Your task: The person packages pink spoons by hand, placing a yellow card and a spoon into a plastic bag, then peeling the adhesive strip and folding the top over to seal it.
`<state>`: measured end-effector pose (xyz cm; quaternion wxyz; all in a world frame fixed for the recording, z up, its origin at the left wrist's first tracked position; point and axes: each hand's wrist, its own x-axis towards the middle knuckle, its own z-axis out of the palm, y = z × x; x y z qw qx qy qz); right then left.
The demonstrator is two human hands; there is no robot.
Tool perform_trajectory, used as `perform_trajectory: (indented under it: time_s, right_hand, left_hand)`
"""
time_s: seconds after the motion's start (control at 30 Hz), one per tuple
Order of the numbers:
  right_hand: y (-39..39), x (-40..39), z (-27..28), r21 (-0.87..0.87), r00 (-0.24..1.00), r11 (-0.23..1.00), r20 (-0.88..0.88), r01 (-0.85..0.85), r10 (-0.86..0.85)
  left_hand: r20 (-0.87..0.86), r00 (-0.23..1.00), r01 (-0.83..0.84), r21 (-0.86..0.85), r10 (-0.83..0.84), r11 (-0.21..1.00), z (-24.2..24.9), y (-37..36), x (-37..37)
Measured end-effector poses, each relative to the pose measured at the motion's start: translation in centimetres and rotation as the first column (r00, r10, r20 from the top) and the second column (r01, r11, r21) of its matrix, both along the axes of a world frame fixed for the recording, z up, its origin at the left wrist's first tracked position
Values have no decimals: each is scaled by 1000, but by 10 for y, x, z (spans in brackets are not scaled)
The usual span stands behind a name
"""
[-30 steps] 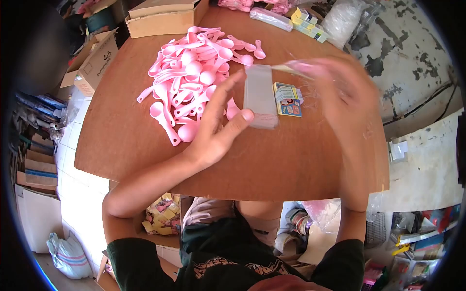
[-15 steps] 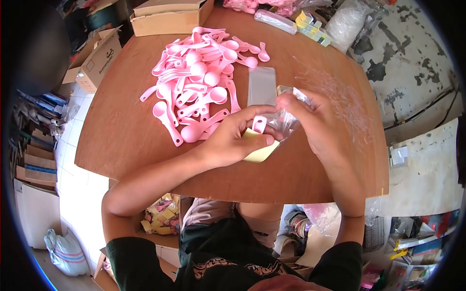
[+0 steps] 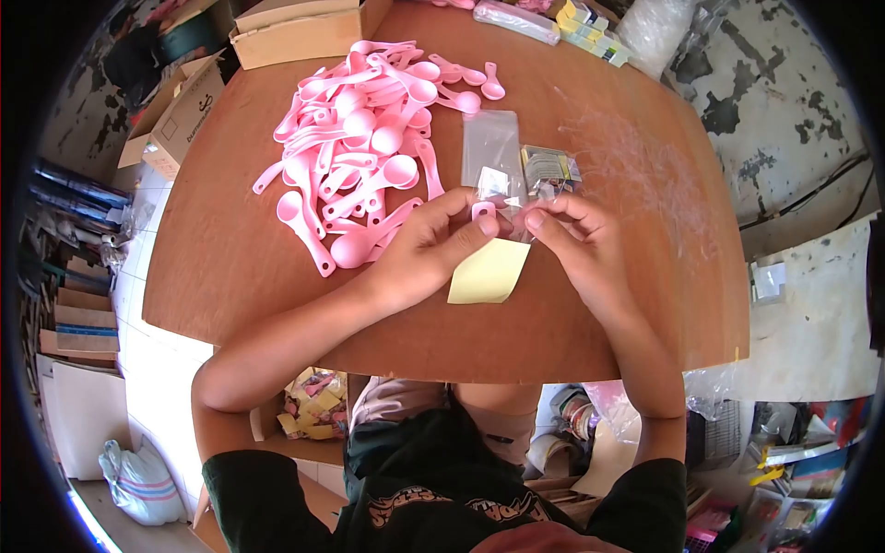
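Note:
My left hand (image 3: 433, 244) is closed around a pink measuring spoon (image 3: 482, 210), whose holed handle end pokes out between thumb and fingers; its bowl is hidden. A yellow paper card (image 3: 489, 274) extends below the left thumb. Fingertips of my right hand (image 3: 581, 240) pinch a crumpled clear plastic bag (image 3: 518, 221) beside the spoon's handle. Just beyond both hands lies a stack of flat clear bags (image 3: 490, 138). A small printed pack (image 3: 550, 166) rests right of that stack. To the left is a large heap of pink measuring spoons (image 3: 359, 138).
Thin clear plastic strips (image 3: 636, 166) litter the table's right side. At the far edge stand a cardboard box (image 3: 295, 35), a clear-wrapped bundle (image 3: 516, 22) and small yellow-white boxes (image 3: 590, 32). An open carton with yellow and pink pieces (image 3: 313, 405) sits below the near edge.
My right hand has come down from the printed pack, which now shows uncovered on the table. The yellow card shows more fully below my left hand, and the camera view has shifted slightly.

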<state>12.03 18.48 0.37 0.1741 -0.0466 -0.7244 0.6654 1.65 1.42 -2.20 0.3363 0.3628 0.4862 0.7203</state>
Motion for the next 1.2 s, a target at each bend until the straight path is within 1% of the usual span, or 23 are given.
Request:
perform_trajectory:
  time_s: [0.03, 0.1, 0.13, 0.2, 0.23, 0.3, 0.33, 0.4, 0.43, 0.5, 0.63, 0.7, 0.83, 0.9, 0.93, 1.0, 1.03, 1.1, 1.2]
  right_hand:
    - [0, 1, 1, -2, 1000, 1000, -2, 2, -2]
    - [0, 2, 4, -18, 999, 999, 6, -41, 41]
    - [0, 3, 3, -21, 999, 999, 3, -39, 39]
    - [2, 3, 2, 13, 999, 999, 37, -37, 36]
    - [1, 3, 1, 11, 999, 999, 35, -34, 33]
    - [0, 3, 0, -16, 999, 1000, 27, -25, 26]
    - [-1, 3, 2, -16, 999, 1000, 24, -24, 24]
    - [-4, 4, 7, -29, 999, 1000, 33, 5, -4]
    - [-4, 4, 6, -29, 1000, 1000, 31, 5, -4]
    - [-2, 3, 2, 26, 999, 999, 1, 48, -48]
    - [2, 2, 0, 59, 999, 997, -35, 40, -38]
    - [4, 2, -1, -37, 999, 999, -46, 5, -6]
    - [8, 2, -2, -70, 997, 997, -75, -32, 26]
    - [12, 2, -5, -35, 989, 996, -130, -80, 74]
    - [14, 2, -6, -35, 989, 996, -130, -80, 74]
    - [18, 2, -7, -37, 985, 990, -109, -139, 135]
    - [18, 2, -7, -36, 985, 990, -109, -140, 135]
    - [17, 2, -4, 16, 977, 986, -133, -168, 169]
    - [16, 4, -2, 37, 975, 984, -131, -175, 179]
  left_hand:
    - [-2, 1000, 2, -2, -2, 1000, -2, 0, -2]
    - [-57, 997, -63, -71, 59, 995, -4, -1, -7]
    - [-60, 997, -60, -74, 56, 995, -3, -2, -7]
    - [9, 997, -73, -68, 74, 995, 1, -3, -8]
    - [7, 997, -71, -70, 71, 995, 0, -3, -8]
    - [-90, 989, -122, -82, 114, 989, 2, -2, -9]
    - [-93, 989, -121, -81, 113, 989, 5, -3, -9]
    - [-74, 990, -131, -209, 117, 969, 15, -8, -7]
    - [-76, 990, -131, -209, 117, 969, 14, -8, -7]
    - [-74, 989, -138, -155, 128, 978, 10, -8, -7]
    - [-70, 988, -148, -128, 140, 981, 6, -7, -8]
    - [-49, 993, -109, -43, 107, 993, 6, -7, -9]
    - [-63, 996, -64, -48, 61, 997, 7, -10, -11]
    - [-118, 992, -46, 24, 48, 999, 4, -11, -13]
    - [-117, 992, -46, 25, 48, 999, 2, -11, -15]
    - [-240, 969, -56, 45, 66, 997, 0, -11, -18]
    - [-240, 969, -57, 46, 66, 997, 1, -12, -18]
    - [-127, 992, 3, 32, 1, 999, 5, -15, -17]
    - [-130, 991, 22, 42, -16, 999, 2, -15, -19]
